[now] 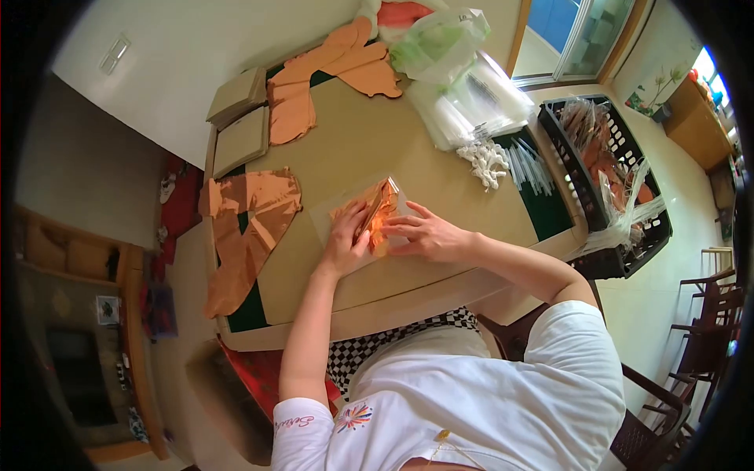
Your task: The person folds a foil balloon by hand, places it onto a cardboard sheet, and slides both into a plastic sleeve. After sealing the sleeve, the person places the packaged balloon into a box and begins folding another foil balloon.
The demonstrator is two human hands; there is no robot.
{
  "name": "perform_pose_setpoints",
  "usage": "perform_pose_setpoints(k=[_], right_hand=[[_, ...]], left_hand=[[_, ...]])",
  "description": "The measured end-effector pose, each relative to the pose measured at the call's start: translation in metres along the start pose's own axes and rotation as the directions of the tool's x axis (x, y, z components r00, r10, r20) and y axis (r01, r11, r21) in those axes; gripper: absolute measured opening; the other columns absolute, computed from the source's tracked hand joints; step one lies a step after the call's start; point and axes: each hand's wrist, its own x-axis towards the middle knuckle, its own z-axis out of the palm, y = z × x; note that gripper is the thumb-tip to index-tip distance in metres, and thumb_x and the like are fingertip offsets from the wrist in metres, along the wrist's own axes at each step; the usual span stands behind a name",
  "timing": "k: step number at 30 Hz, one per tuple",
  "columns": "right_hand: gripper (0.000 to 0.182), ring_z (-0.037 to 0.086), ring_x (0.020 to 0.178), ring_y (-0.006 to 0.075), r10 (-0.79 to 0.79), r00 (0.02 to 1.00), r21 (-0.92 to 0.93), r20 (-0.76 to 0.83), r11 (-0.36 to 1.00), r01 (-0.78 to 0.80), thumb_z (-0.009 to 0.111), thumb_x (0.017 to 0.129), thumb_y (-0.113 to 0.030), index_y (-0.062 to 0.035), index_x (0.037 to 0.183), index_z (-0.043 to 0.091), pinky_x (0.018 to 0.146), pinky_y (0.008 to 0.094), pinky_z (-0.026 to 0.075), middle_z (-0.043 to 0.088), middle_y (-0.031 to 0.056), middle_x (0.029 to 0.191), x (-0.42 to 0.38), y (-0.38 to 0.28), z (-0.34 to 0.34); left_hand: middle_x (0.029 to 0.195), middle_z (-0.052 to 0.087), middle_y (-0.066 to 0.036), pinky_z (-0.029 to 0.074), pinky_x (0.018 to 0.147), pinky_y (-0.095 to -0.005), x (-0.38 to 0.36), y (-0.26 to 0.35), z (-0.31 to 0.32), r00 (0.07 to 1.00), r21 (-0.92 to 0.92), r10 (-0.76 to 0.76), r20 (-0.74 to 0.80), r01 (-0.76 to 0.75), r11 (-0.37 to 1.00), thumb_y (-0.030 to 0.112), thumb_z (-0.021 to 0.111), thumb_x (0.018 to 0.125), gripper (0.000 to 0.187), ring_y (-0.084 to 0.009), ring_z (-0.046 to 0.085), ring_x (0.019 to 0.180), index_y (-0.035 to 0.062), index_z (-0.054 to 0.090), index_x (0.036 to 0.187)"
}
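Note:
A folded copper-coloured foil balloon [384,210] lies on a clear plastic sleeve [323,217] in front of me. On its left side, my left hand [347,239] holds the foil down, with its fingers bent over it. My right hand [430,235] grips the right edge of the same foil, fingers curved and touching it. Parts of the balloon are hidden beneath both hands. More flat, uninflated foil balloons [271,206] lie to the left, and another stack of them [292,106] spreads at the far left of the table.
Two tan stacks [242,141] stand at the table's left edge. Clear plastic bags [475,98] are piled at the back, near white string [484,163] and clear straws [530,165]. A black crate [585,200] of wrapped foil stands at the right. Cardboard [440,188] covers the tabletop.

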Motion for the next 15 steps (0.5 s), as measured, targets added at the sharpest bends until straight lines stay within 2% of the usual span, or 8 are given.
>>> perform_pose_setpoints(k=[5, 8, 15], right_hand=[[0.042, 0.034, 0.138, 0.0199, 0.016, 0.999, -0.028, -0.05, 0.999, -0.018, 0.055, 0.084, -0.016, -0.0249, 0.125, 0.061, 0.115, 0.0571, 0.018, 0.04, 0.0031, 0.146, 0.007, -0.009, 0.011], [0.043, 0.034, 0.138, 0.0202, 0.057, 0.998, 0.012, 0.021, 0.998, -0.057, 0.054, 0.084, -0.015, -0.0247, 0.126, 0.06, 0.115, 0.0565, 0.019, 0.038, 0.003, 0.147, 0.003, -0.014, 0.003], [0.044, 0.034, 0.138, 0.0207, 0.126, 0.992, 0.008, 0.007, 0.992, -0.126, 0.057, 0.082, -0.013, -0.0227, 0.125, 0.061, 0.113, 0.0575, 0.021, 0.038, 0.004, 0.148, -0.003, -0.031, 0.004]], left_hand=[[0.14, 0.045, -0.018, 0.02, 0.114, -0.0484, 0.002, -0.001, -0.001, 0.999, -0.005, 0.039, 0.001, -0.039, 0.999, 0.017, 0.054, 0.083, 0.049, -0.0347, 0.036, 0.134, 0.0015, 0.051, 0.129], [0.14, 0.045, -0.019, 0.024, 0.113, -0.0465, 0.002, -0.006, 0.001, 0.999, -0.009, 0.051, -0.011, -0.051, 0.999, 0.017, 0.055, 0.081, 0.05, -0.0355, 0.037, 0.133, 0.0014, 0.052, 0.129], [0.138, 0.047, -0.02, 0.029, 0.111, -0.0448, 0.001, -0.008, 0.004, 0.997, -0.003, 0.064, -0.051, -0.065, 0.998, 0.017, 0.056, 0.079, 0.051, -0.0368, 0.039, 0.132, 0.0013, 0.053, 0.127]])
